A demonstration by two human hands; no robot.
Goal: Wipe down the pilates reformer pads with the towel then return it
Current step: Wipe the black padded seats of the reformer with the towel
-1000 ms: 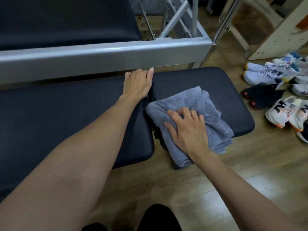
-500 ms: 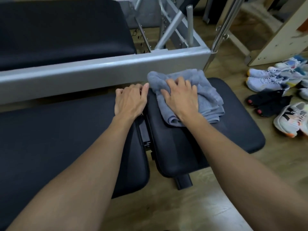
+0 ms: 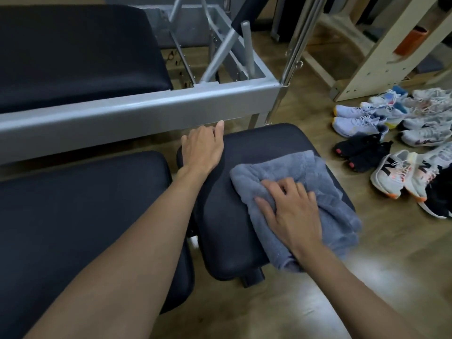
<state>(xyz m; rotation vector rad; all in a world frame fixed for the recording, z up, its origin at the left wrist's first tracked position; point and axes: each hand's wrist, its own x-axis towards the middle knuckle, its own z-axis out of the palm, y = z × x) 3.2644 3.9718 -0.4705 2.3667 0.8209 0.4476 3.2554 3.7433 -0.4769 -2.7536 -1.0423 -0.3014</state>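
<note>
A folded grey-blue towel (image 3: pixel 303 182) lies on the small black pad (image 3: pixel 264 140) at centre right. My right hand (image 3: pixel 291 206) presses flat on the towel, fingers spread and curled into the cloth, near the pad's right and near side. My left hand (image 3: pixel 203 148) rests palm down on the far left corner of the same pad, fingers pointing toward the grey metal frame rail (image 3: pixel 137 111). A larger black pad (image 3: pixel 80 206) sits to the left, partly hidden by my left forearm. Another black pad (image 3: pixel 73 52) lies beyond the rail.
Several pairs of shoes (image 3: pixel 396 143) lie on the wooden floor (image 3: pixel 318 302) at the right. Metal bars and posts (image 3: pixel 296 42) rise behind the frame. A pale wooden rack (image 3: pixel 381 52) stands at the far right.
My right hand has dragged the towel from the pad's far edge by the rail back toward me and to the right. My left hand shifted from the gap onto the small pad's corner.
</note>
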